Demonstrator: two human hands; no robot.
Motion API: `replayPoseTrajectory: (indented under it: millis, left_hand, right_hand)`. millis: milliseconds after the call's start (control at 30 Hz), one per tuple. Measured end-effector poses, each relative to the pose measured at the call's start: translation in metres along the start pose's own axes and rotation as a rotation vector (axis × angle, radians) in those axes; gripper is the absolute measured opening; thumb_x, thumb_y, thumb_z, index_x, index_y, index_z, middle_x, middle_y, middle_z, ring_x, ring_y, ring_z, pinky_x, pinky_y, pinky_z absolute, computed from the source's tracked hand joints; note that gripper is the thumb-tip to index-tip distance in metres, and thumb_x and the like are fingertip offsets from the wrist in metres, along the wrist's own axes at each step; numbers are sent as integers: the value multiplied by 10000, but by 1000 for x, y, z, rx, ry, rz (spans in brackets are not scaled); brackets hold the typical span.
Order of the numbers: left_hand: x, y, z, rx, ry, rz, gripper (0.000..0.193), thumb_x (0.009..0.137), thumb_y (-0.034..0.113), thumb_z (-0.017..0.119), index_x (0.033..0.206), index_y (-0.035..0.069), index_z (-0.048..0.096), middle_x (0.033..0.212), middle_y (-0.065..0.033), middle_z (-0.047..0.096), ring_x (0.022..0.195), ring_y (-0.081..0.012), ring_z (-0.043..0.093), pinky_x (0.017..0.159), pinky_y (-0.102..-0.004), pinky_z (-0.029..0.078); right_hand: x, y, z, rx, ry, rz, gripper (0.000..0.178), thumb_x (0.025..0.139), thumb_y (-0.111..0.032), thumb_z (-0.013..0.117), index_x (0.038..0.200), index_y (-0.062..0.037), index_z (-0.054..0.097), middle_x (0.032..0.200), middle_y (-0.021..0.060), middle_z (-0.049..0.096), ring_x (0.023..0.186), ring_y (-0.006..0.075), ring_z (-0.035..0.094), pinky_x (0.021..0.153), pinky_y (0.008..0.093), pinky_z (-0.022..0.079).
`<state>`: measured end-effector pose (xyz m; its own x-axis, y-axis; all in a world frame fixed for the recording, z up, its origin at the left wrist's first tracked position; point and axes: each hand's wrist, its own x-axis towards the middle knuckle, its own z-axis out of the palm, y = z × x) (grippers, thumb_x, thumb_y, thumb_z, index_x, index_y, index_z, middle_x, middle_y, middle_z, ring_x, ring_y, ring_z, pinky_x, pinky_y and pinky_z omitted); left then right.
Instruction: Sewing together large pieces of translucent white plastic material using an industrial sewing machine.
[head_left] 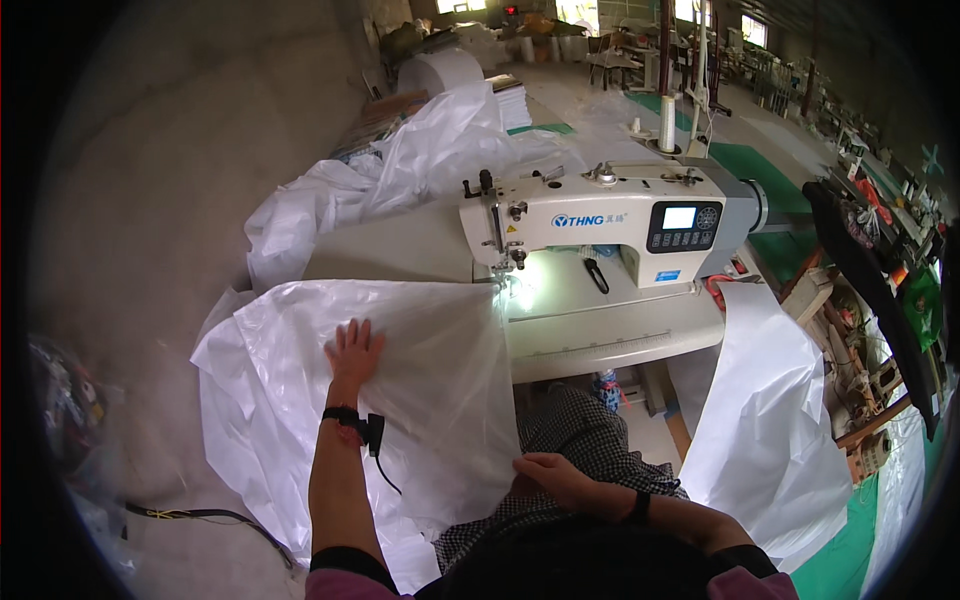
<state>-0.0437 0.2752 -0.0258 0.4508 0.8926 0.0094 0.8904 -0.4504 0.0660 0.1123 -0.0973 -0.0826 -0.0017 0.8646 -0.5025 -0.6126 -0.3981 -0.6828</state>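
A large white plastic-like sheet (430, 350) lies over the left part of the sewing table and hangs down toward my lap. Its right edge runs up to the needle area of a white sewing machine (590, 215), where a lamp glows. My left hand (355, 352) rests flat on the sheet with fingers spread. Near my lap, my right hand (552, 478) is closed on the sheet's right edge, low down. The fingertips of that hand are partly hidden. A small black thread snipper (596, 276) lies on the machine bed under the arm.
More white sheeting (430, 150) is heaped behind the table at the left. Another white sheet (765, 400) hangs at the right, beside red-handled scissors (716, 292). A thread cone (667, 125) stands behind the machine. A black cable (215, 514) crosses the floor at left.
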Motion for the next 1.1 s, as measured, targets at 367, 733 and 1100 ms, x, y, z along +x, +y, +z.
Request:
replayPoseTrajectory:
  millis: [367,733,1100]
  left_hand:
    - [-156,81,34,-1306,-457,-244,359,890,365,573,891,6,576,698,-66,585,628,-178,583,557,-304,468]
    - [-200,132,-35,-230,350,395,137,815,177,557,875,57,586,662,-62,543,565,-198,537,533,-350,414]
    - [-261,154,2,-88,457,867,31,679,92,554,666,102,527,583,-47,518,529,-217,547,508,-359,386]
  right_hand:
    - [33,19,-8,-284,125,-262,358,927,-288,532,1036,45,609,859,48,618,749,120,563,692,265,469]
    - [18,8,7,-109,16,-224,355,913,-257,537,1064,63,571,932,112,616,801,195,628,711,316,534]
    - [32,-16,16,-465,208,-429,311,930,-268,479,998,30,531,813,91,554,797,174,588,696,313,500]
